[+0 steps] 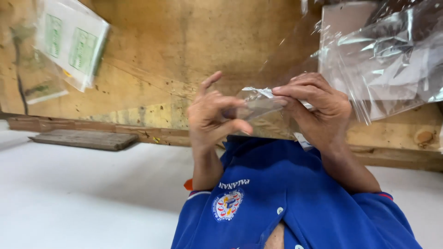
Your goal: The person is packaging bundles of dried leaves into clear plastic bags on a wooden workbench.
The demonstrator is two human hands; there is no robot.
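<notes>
Both my hands are raised in front of my chest, over my blue shirt [277,193]. Between them is a small clear plastic bag [256,107]. My left hand [210,115] pinches the bag's left edge with thumb and fingers, its index finger lifted. My right hand [320,110] grips the bag's folded top edge from the right, fingers curled over it. What is inside the bag I cannot tell.
A worn wooden tabletop [184,50] lies beyond the hands. A stack of white packets with green labels [71,39] sits at the top left. Loose clear plastic bags [392,60] lie on a pale board at the top right. A grey plank [83,139] rests at the left.
</notes>
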